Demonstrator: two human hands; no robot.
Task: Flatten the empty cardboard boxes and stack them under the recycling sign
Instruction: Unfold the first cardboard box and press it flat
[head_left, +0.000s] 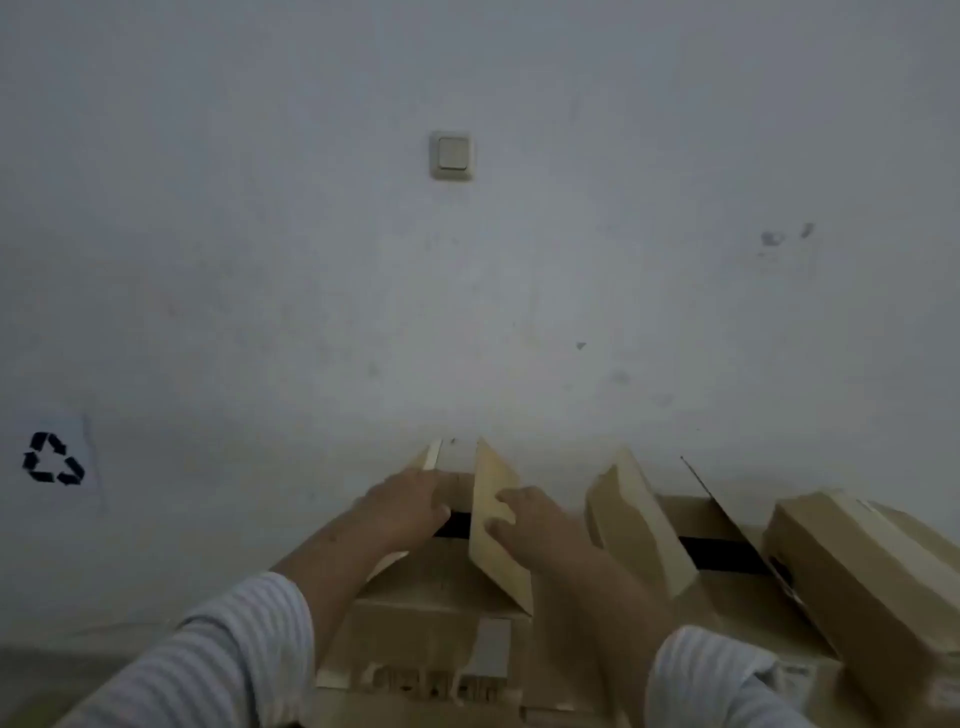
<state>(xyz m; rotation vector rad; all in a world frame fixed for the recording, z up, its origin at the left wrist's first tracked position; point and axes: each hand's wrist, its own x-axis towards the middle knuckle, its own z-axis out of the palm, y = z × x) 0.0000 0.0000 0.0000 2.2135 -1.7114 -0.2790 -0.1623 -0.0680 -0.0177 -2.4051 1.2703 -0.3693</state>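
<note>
Nearest, two striped sleeves (228, 644) reached forward over a tan cardboard box (431, 618) that sat against the foot of the wall, its near face carrying blurred lettering and a grey strip of tape. Left hand (410, 506) was curled over the box's left flap (431, 457), fingers hooked on its edge; right hand (524, 519) pinched the upright right flap (496, 519), thumb on the near face and fingers behind. Judged purpose: both flaps were gripped so as to spread them or press them down, a first step in collapsing the box. A dark gap showed between the hands, so the box looked open and apparently empty. It was not yet flattened. To the right, a second open box (727, 525) stood with flaps raised, and a long closed carton (857, 577) lay across its right side; how firmly it rested could not be told. Farther off, the recycling sign (53, 458), black arrows on a pale sheet, was fixed low on the wall well left of the boxes, nothing visibly stacked beneath it. Farthest, a light switch (452, 155) sat high on the scuffed wall (675, 156).
</note>
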